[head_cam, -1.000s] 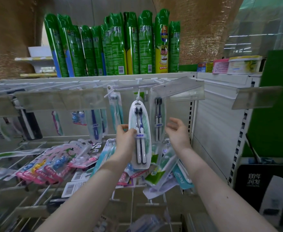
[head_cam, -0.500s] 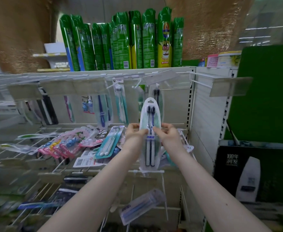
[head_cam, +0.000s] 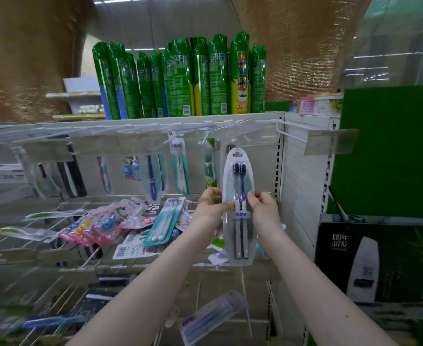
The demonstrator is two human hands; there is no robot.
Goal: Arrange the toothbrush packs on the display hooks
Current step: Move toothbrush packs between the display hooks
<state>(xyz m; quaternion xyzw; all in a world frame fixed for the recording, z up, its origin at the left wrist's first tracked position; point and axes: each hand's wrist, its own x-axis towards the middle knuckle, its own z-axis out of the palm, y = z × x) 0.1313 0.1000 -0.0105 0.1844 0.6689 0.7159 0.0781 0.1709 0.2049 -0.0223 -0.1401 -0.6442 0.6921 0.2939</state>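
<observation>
spray cans (head_cam: 180,78) on top shelf (head_cam: 155,120) | hung packs (head_cam: 179,166) below | loose packs (head_cam: 100,227) lower left | held pack (head_cam: 239,171) in front

The packs at lower left (head_cam: 43,320) are smeared by blur; their type cannot be told. A hanging pack (head_cam: 231,147) is largely hidden behind the toothbrush pack (head_cam: 239,171), whose middle edges are covered by the fingers of the left hand (head_cam: 209,204) and right hand (head_cam: 264,204). The black box (head_cam: 380,258) is cut off by the right edge.
</observation>
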